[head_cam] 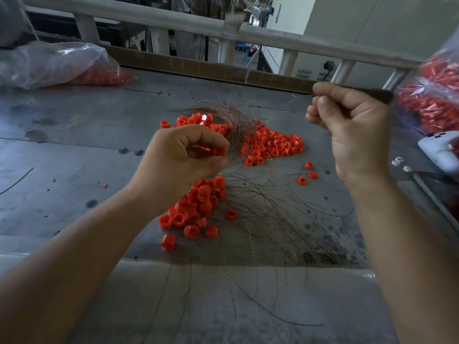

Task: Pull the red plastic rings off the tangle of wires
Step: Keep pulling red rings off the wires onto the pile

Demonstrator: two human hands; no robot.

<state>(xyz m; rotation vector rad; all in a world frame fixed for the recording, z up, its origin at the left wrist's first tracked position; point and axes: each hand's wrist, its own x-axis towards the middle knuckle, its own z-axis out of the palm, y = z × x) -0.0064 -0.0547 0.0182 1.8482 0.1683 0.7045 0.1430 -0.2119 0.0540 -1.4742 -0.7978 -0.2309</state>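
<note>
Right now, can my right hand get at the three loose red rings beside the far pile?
Probably yes: the loose rings lie uncovered on the table near the right hand, but it pinches a wire and must release that first.

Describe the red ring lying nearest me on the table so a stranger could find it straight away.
On the grey table, find the pile of red rings below the left hand. One ring lies just off that pile's near-left corner, closer to the table's front edge than any other.

Three heaps of small red plastic rings [272,145], too many to count; three stray rings [308,165]; one tangle of thin coppery wires [268,212]; two clear plastic bags [49,63].
</note>
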